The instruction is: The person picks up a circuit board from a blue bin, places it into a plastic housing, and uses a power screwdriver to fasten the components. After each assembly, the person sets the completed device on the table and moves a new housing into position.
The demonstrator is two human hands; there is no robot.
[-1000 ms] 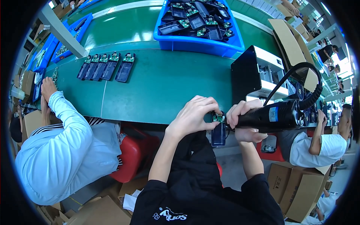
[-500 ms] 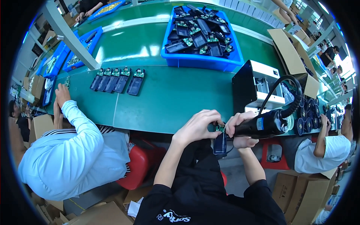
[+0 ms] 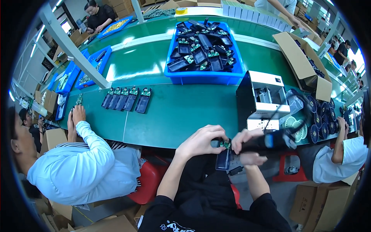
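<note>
My left hand [image 3: 204, 142] grips a dark plastic housing [image 3: 222, 161] at the table's front edge. A small green circuit board [image 3: 225, 144] sits at the housing's upper end, beside my thumb and fingertips. My right hand [image 3: 249, 146] is closed around a black, corded electric screwdriver [image 3: 266, 142], which points left towards the board. Motion smears the tool, and its tip is hidden behind my fingers. Just right of the housing's lower end, a small dark piece [image 3: 235, 170] shows over my lap; I cannot tell whether it touches the housing.
Several similar housings [image 3: 143, 101] lie in a row at left. A blue bin [image 3: 205, 79] heaped with more stands behind. At right are a black-and-white machine [image 3: 262, 94], spools [image 3: 313, 132] and an open carton [image 3: 288, 48]. Co-workers sit on both sides, the left one [image 3: 89, 162] close by.
The whole view has shifted, so the table appears lower. The screwdriver is now blurred by motion and its cable has swung. Both hands keep their holds, and the dark piece beside the housing shows more.
</note>
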